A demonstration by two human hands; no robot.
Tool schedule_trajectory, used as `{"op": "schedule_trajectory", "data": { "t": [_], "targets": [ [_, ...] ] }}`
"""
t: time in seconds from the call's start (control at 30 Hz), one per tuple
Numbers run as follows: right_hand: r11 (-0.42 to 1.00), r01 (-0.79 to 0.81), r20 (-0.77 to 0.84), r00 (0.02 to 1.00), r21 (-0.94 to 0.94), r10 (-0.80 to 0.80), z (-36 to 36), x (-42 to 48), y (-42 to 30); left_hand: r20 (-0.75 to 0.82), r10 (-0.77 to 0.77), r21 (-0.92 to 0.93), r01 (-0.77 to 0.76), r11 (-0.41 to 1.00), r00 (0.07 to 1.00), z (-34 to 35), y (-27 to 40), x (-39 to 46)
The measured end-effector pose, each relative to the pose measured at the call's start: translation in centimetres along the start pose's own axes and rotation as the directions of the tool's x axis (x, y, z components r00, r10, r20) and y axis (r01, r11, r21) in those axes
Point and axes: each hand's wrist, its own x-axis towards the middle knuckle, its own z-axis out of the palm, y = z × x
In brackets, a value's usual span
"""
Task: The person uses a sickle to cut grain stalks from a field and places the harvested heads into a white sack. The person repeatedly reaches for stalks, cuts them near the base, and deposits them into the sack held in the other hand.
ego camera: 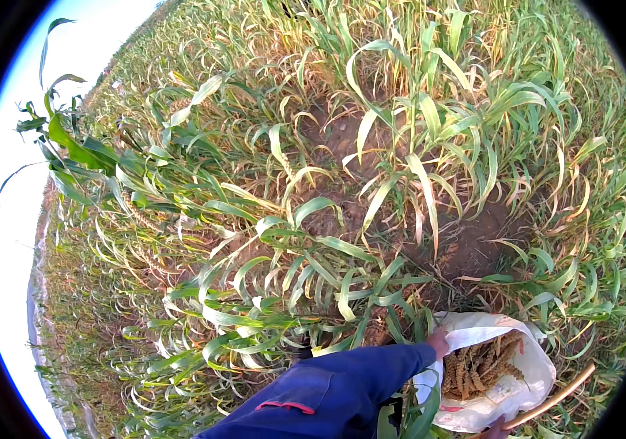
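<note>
My left hand (440, 342), at the end of a dark blue sleeve (340, 378) with red trim, grips the rim of a white woven sack (538, 367). The sack's mouth gapes towards me. Inside lie several dry, brown millet heads (475, 370). At the bottom edge of the view, my right hand (495, 431) is only partly visible, closed around a slender, slightly curved wooden handle (557, 396). That handle slants up to the right along the sack's lower side; its other end is hidden. Whether my right hand also touches the sack, I cannot tell.
Leafy green and yellowing millet plants (417, 110) stand all around. Long leaves (291, 274) lean across the ground left of the sack. Bare brown soil (472, 241) shows between stalks. Drooping seed heads (143, 219) hang among leaves at left.
</note>
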Motion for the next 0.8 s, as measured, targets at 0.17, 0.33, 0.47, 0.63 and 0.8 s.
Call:
{"op": "schedule_trajectory", "data": {
  "t": [0.17,0.33,0.47,0.63,0.8],
  "targets": [
    [0.898,0.103,-0.026,0.994,0.428,-0.101,2.8,-0.4,1.9,0.087,-0.036,-0.158,0.049,0.986,0.996,-2.8,-4.2,-4.7],
    [0.982,0.086,0.166,0.979,0.169,-0.114,0.3,-2.6,2.2,-0.067,-0.029,-0.420,-0.001,0.907,0.997,-1.3,-10.1,-5.1],
    [0.985,0.158,0.085,0.983,0.073,-0.164,-1.6,-2.8,-1.1,-0.089,-0.054,-0.461,0.007,0.887,0.995,-1.5,-7.3,-5.8],
    [0.949,0.270,0.079,0.955,0.162,-0.285,-1.5,-3.9,-9.3,-0.190,-0.065,-0.625,-0.070,0.778,0.980,-2.1,-4.4,-6.1],
    [0.877,0.463,0.172,0.861,0.130,-0.479,0.6,-4.0,-16.5,-0.177,-0.032,-0.820,-0.129,0.558,0.984,-11.3,0.3,-9.2]
  ]
}}
